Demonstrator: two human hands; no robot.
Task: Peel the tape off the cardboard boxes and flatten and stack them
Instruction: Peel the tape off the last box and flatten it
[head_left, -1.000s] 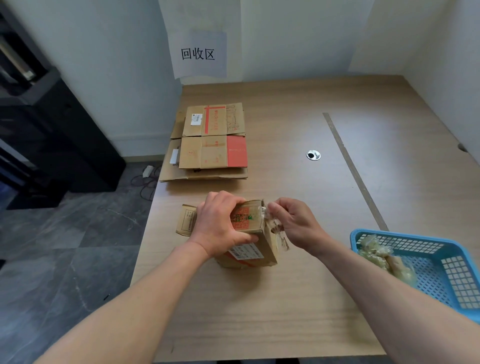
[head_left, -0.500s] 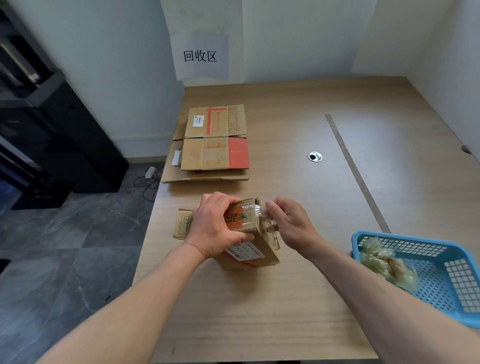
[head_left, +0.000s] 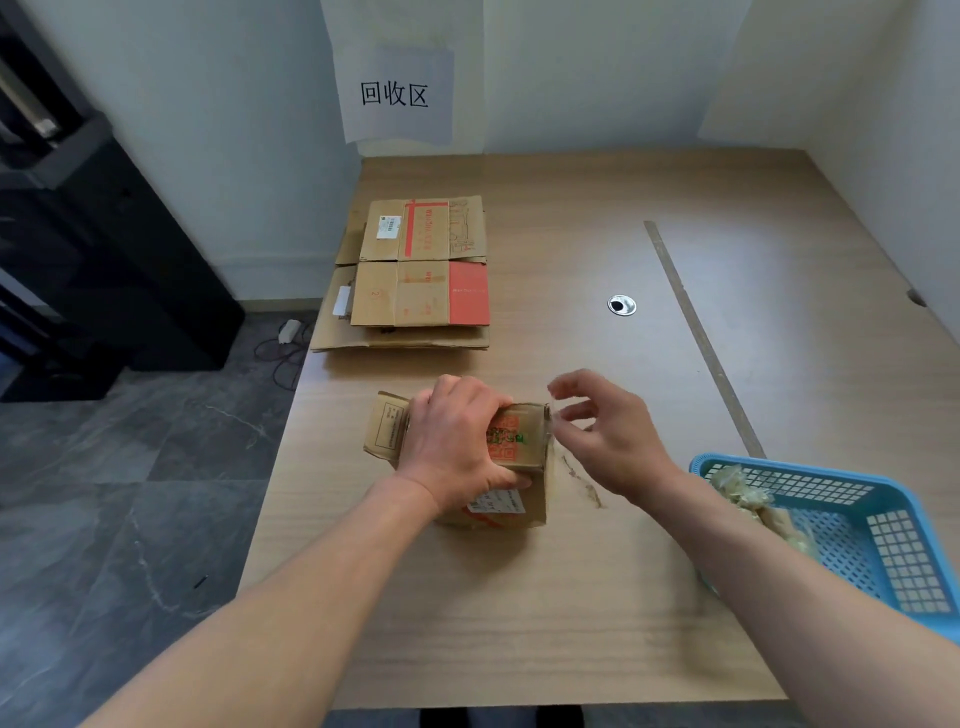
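Your left hand (head_left: 457, 441) clamps the box (head_left: 514, 441) from above, fingers curled over its top. The box stands on the table's near left part. Your right hand (head_left: 618, 441) sits just at 3 o'clock of the box, fingers spread and loosely bent. Whether it pinches the tape (head_left: 579, 475) cannot be told. The tape's long axis runs from the box's right edge toward 4 o'clock, so your right hand is nearer. Half a second back that hand pinched at the box's top corner. It has since drawn away toward 3 o'clock.
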